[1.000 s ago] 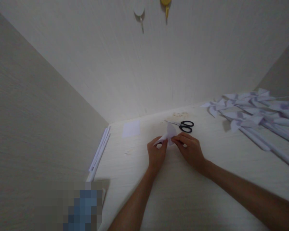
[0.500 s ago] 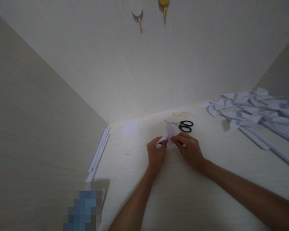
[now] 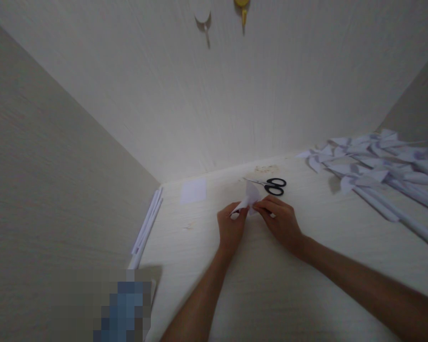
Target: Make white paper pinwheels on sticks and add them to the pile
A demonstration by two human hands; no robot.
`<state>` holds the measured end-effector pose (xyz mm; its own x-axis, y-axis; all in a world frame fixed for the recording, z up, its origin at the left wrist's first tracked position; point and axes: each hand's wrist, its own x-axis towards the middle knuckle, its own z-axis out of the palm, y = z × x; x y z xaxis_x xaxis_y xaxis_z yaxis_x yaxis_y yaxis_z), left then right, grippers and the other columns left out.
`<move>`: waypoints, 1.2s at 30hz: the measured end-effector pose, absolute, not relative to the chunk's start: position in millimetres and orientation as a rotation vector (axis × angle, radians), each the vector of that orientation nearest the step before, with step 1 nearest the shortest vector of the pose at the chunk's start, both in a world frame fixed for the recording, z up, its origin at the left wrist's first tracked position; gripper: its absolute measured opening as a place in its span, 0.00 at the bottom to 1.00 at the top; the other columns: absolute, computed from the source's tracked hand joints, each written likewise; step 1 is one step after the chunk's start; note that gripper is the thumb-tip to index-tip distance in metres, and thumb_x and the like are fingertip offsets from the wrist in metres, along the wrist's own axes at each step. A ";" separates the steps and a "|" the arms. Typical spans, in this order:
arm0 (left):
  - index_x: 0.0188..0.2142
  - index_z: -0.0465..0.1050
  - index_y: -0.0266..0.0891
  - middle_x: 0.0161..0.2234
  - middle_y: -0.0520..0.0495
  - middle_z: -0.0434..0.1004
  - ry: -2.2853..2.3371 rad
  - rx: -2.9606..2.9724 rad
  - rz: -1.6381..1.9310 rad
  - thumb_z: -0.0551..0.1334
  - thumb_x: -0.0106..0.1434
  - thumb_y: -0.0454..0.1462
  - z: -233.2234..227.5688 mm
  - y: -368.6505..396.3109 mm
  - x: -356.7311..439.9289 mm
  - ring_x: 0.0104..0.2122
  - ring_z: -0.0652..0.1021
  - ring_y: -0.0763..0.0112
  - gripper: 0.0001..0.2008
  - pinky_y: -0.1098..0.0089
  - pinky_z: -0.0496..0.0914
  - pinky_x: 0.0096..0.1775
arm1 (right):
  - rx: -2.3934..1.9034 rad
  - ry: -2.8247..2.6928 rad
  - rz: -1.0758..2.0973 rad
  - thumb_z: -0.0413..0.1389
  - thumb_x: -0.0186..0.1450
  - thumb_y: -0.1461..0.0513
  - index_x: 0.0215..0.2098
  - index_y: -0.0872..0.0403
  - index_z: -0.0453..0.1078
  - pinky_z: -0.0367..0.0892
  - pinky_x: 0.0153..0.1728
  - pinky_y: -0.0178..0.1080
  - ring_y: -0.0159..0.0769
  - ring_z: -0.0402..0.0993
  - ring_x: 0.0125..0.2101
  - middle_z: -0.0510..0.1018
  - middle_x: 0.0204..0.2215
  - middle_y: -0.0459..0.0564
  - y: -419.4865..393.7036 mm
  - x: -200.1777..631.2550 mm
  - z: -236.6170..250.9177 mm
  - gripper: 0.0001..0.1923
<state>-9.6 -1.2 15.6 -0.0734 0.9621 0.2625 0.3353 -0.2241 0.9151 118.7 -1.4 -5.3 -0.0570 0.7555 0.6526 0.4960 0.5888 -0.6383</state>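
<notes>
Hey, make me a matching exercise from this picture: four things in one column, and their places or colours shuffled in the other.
1. scissors
2. folded paper
3. flat sheet
4. paper pinwheels

A. grouped at the right
B. held by the left hand and right hand
C. black handles
D. lying left of the hands

Pairs: 1-C, 2-B, 3-D, 4-A

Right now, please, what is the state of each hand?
Left hand: closed, pinching the folded white paper between thumb and fingers.
Right hand: closed, fingertips pinched at the same paper's right side.
</notes>
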 end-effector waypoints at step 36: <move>0.20 0.71 0.34 0.19 0.51 0.71 1.484 1.350 1.391 0.60 0.47 0.36 12.7 1.9 -9.4 0.21 0.70 0.74 0.06 0.75 0.65 0.24 | -1.023 -1.728 0.284 0.49 0.58 0.68 0.29 0.56 0.68 0.64 0.26 0.33 0.31 0.67 0.24 0.70 0.23 0.48 -4.1 116.5 0.7 0.07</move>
